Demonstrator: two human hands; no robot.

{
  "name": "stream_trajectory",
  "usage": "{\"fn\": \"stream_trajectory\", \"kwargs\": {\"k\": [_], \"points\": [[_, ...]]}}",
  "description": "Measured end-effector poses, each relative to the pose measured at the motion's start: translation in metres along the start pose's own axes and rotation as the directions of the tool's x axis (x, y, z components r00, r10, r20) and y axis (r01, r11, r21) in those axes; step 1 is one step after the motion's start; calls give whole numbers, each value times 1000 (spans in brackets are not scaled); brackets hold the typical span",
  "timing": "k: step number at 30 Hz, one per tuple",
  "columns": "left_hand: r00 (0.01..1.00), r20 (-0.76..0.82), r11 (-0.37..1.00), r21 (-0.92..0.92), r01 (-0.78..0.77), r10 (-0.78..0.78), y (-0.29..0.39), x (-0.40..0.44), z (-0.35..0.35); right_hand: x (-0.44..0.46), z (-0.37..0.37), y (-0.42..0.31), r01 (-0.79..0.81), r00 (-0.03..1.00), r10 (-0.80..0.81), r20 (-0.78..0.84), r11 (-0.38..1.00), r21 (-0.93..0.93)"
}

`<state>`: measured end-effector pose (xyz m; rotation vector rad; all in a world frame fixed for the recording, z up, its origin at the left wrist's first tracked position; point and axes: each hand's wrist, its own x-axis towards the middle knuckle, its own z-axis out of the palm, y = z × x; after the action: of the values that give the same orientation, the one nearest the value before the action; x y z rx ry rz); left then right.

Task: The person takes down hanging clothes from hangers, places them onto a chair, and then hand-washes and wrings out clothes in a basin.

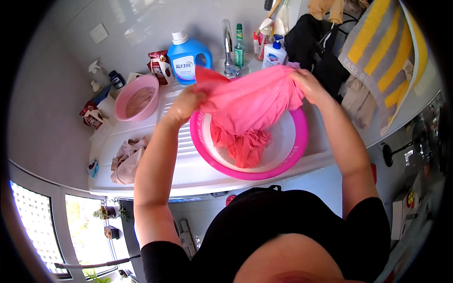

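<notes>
A wet pink garment is stretched between my two hands, its lower folds hanging into a white basin with a bright pink rim. My left hand is closed on the garment's left end, above the basin's left edge. At the upper right, my right hand grips the other end, with its fingers partly hidden by cloth. A redder patch of cloth sticks up beside my left hand. The bunched lower part rests inside the basin; whether water lies under it I cannot tell.
A blue detergent bottle, a faucet and a pump bottle stand along the wall. At left are a small pink basin and a crumpled beige cloth. A striped towel hangs at right.
</notes>
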<state>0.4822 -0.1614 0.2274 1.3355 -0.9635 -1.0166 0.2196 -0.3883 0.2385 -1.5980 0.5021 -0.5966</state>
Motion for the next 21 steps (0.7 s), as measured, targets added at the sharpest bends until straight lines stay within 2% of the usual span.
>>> {"fn": "stream_trajectory", "kwargs": {"k": [1,2,4,5,6,7,8,9,10,11,12,13,15,16,18,19,20,21], "points": [[996,53,984,166,66,-76,-6,-3,3,3,3,2,-6,1000,6,-9,1000,5],[995,60,983,168,72,-83,-14,-4,7,7,6,6,-89,996,88,11,994,62],[971,-161,950,231,210,-175,-37,3,15,5,23,1,-196,980,191,50,973,124],[972,-159,949,236,209,-175,-47,5,19,8,28,5,-194,981,189,47,973,128],[978,-208,890,449,78,19,-56,6,25,12,32,12,-169,986,166,34,980,110],[952,-213,765,643,-31,218,-64,6,32,16,34,16,-144,990,142,25,986,89],[973,-202,849,529,12,112,-67,4,41,17,36,15,-108,993,101,52,985,138],[988,-139,945,307,109,-68,-53,-10,61,17,37,13,-103,994,95,60,985,136],[968,-20,968,23,249,-249,-37,-25,79,17,37,10,-8,1000,4,25,988,156],[917,27,906,-140,399,-399,-47,-28,90,16,37,6,87,996,-86,-13,981,174],[888,12,849,-284,445,-461,-57,-32,103,13,40,-3,122,991,-108,-84,975,184],[880,-43,817,-397,419,-472,-42,-44,121,13,41,-7,129,990,-116,-81,975,179],[884,-38,757,-534,376,-466,-49,-41,129,14,43,-12,124,992,-107,-62,849,513],[884,-43,759,-533,373,-465,-49,-33,131,14,50,-10,67,997,-27,-75,802,593],[936,82,533,-803,266,-343,-38,-14,137,0,88,-7,-63,983,170,-68,661,748],[936,75,539,-801,262,-344,-43,-3,137,-9,111,-4,-60,968,217,-123,680,731],[954,-37,525,-841,131,-298,-55,13,134,-13,123,20,-68,985,152,-79,771,633],[955,-156,501,-865,-9,-252,-62,24,132,-36,144,15,8,1000,-9,-2,865,502]]}}
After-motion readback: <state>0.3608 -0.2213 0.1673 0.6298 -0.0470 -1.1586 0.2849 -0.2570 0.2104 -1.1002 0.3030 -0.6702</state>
